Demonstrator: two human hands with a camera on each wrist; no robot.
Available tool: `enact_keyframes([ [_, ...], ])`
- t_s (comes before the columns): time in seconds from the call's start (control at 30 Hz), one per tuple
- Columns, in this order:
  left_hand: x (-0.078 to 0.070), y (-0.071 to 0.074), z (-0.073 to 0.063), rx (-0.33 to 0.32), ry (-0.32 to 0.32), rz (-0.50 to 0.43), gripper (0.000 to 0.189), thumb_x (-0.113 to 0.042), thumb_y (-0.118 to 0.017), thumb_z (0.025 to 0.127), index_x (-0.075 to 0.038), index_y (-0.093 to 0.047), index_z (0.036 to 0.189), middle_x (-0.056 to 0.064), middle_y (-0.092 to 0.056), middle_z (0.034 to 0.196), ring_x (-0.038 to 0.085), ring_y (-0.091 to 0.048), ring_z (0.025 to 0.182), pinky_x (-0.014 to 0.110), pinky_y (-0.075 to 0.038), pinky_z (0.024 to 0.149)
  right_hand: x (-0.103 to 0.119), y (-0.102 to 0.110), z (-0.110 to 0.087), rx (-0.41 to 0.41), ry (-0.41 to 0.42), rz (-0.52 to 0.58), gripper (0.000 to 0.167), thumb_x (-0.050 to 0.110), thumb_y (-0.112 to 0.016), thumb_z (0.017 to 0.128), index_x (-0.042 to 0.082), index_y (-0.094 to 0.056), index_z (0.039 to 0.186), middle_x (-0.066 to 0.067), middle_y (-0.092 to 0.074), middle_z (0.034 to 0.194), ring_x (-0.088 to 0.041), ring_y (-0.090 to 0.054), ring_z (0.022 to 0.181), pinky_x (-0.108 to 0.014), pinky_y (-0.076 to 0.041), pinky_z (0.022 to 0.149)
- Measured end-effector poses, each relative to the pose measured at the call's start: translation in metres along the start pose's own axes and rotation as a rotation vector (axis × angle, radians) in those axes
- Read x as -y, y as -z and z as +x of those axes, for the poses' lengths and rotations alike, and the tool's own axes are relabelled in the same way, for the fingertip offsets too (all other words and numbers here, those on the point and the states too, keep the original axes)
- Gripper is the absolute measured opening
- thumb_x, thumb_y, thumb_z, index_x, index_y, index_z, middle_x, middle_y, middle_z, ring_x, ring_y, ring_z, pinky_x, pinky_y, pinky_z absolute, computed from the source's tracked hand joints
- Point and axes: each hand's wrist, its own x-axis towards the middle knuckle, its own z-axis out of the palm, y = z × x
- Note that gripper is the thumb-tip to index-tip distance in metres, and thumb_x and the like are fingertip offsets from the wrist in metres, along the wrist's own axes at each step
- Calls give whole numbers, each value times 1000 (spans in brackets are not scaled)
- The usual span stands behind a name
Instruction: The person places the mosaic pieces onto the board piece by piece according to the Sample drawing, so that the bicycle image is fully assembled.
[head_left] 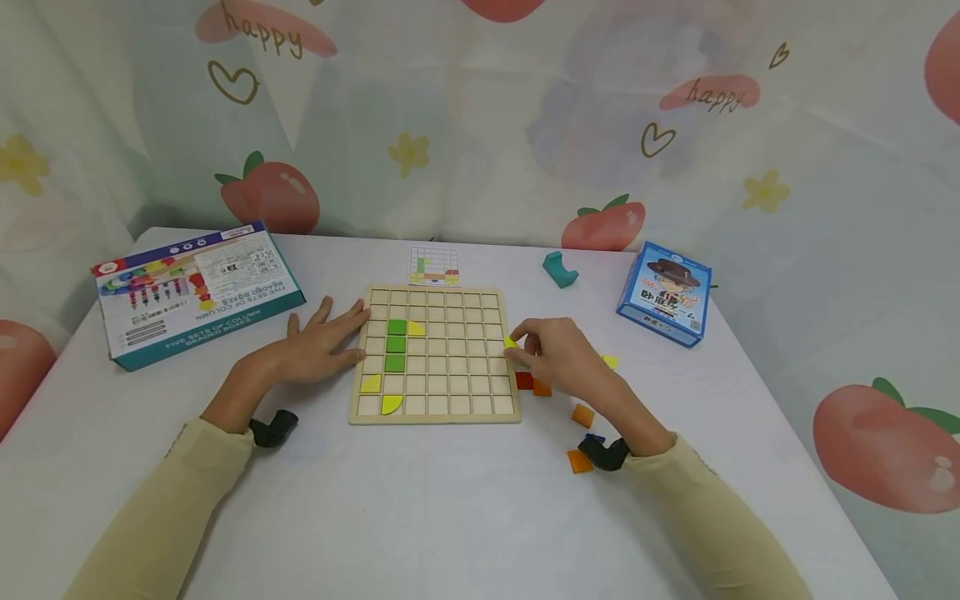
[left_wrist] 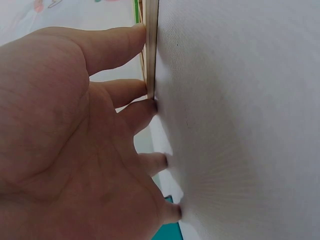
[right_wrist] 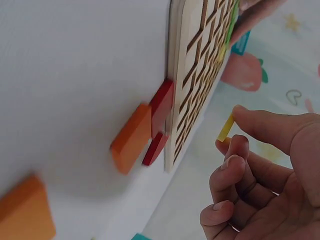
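- White cloth covers the tabletop (head_left: 322, 517), and a printed curtain (head_left: 495, 100) hangs behind it.
- The right hand (head_left: 558, 354) pinches the yellow tile (right_wrist: 226, 128) between thumb and index finger; its other fingers are curled inward.
- This tile is raised, apart from the board (head_left: 435, 420), near its right edge; whether it is over the edge or just beside it, I cannot tell.
- Seen from the right wrist, the tile is a thin strip, running from thumb tip to index tip.
- As I judge, one relation matters most: the board stretches to the left of the tile.
- The left hand (head_left: 322, 342) is farther from the tile, fingers spread wide, thumb and index finger touching the board's left edge.
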Motion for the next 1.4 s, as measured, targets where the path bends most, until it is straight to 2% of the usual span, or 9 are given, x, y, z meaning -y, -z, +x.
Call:
enact_keyframes([
  [0.13,0,0,0,1,-4,3,74,-38,-52,110,-15,-17,171,13,-6,181,52,15,163,85,15,118,12,-8,1,26,25,2,30,26,-77,99,6,-74,120,-4,-63,77,-15,-56,64,-25,-44,59],
  [0.33,0,0,1,3,2,2,75,-39,-53,110,-16,-17,172,13,-6,181,52,16,163,85,15,118,26,-21,3,12,103,-10,25,25,-79,97,5,-76,113,-2,-64,76,-14,-54,69,-23,-44,62],
  [0.53,2,0,1,4,3,1,76,-39,-53,110,-15,-16,172,14,-6,180,52,15,163,85,15,118,41,-34,8,29,142,0,25,25,-79,97,5,-77,112,1,-62,72,-11,-53,66,-21,-44,61],
  [0.97,1,0,0,-3,-14,-7,74,-37,-52,110,-14,-17,171,14,-6,180,52,15,163,85,16,117,69,-49,9,80,147,28,27,29,-77,99,8,-76,116,2,-61,73,-12,-54,67,-22,-43,60],
  [1.4,1,1,1,6,2,4,75,-39,-53,110,-15,-17,171,14,-6,180,52,15,163,85,15,118,89,-64,15,119,219,-5,31,30,-78,98,8,-77,120,3,-58,66,-10,-51,63,-19,-36,57],
])
